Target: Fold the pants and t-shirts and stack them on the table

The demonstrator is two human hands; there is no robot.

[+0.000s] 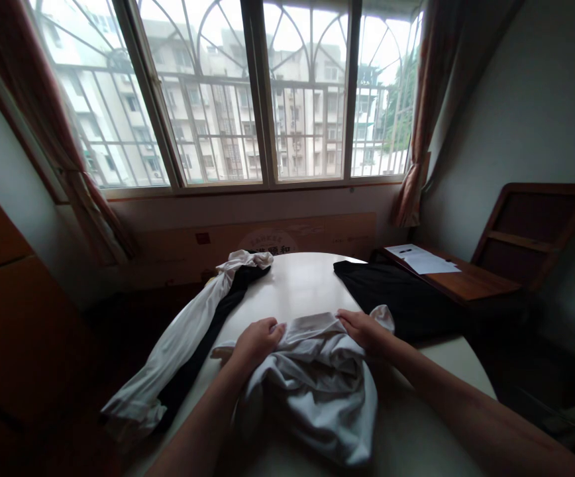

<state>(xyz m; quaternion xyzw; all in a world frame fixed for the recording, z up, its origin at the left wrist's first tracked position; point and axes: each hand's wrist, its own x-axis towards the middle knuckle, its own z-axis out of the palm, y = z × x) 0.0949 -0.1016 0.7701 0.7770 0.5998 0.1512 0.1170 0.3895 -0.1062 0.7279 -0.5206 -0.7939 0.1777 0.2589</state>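
A crumpled light-coloured shirt [317, 391] is gathered above the near part of the white table [300, 285]. My left hand [258, 341] is closed around its upper edge on the left. On the same edge, to the right, my right hand [361, 329] pinches the cloth. Between the two hands a short band of fabric is stretched fairly flat, while the rest hangs in loose folds toward me. A sleeve-like piece sticks out beyond each hand. The fingertips are partly hidden by the cloth.
White cloth [193, 324] and black cloth [228, 301] lie along the table's left edge. A folded black garment [397, 295] covers its right side. Papers [424, 258] and a pen rest on a wooden surface [486, 281] at the right. A long cardboard box [347, 232] stands below the window.
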